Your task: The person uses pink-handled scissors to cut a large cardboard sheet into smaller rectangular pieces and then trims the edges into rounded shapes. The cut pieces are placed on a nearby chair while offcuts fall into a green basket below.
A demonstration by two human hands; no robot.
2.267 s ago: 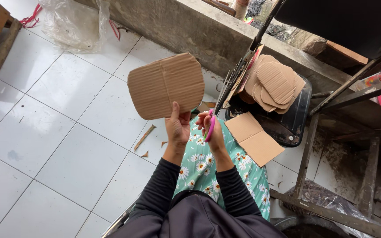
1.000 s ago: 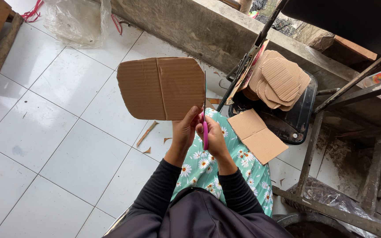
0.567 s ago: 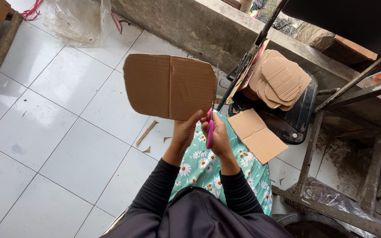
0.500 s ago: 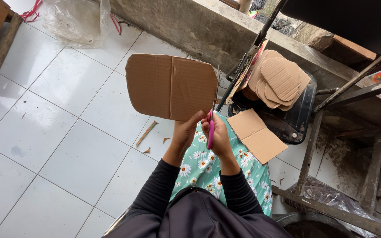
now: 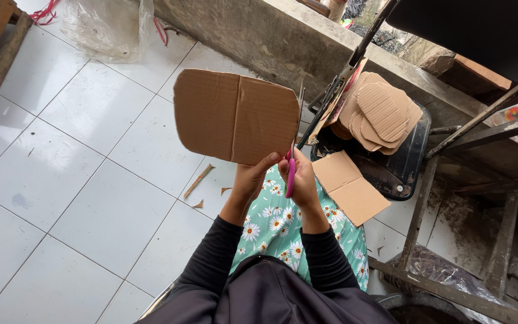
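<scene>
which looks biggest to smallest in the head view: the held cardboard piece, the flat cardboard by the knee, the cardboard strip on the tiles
1. Held cardboard piece, though it is nearer the camera.
2. Flat cardboard by the knee.
3. Cardboard strip on the tiles.

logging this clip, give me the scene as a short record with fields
left hand: left hand holds the cardboard by its lower edge, up in front
right hand: right hand shut on the pink scissors, blades up along the cardboard's right edge
cut pieces: stack of rounded shapes on a black tray
flat piece: sheet beside the lap
floor: white tiles with scraps
back left: plastic bag
</scene>
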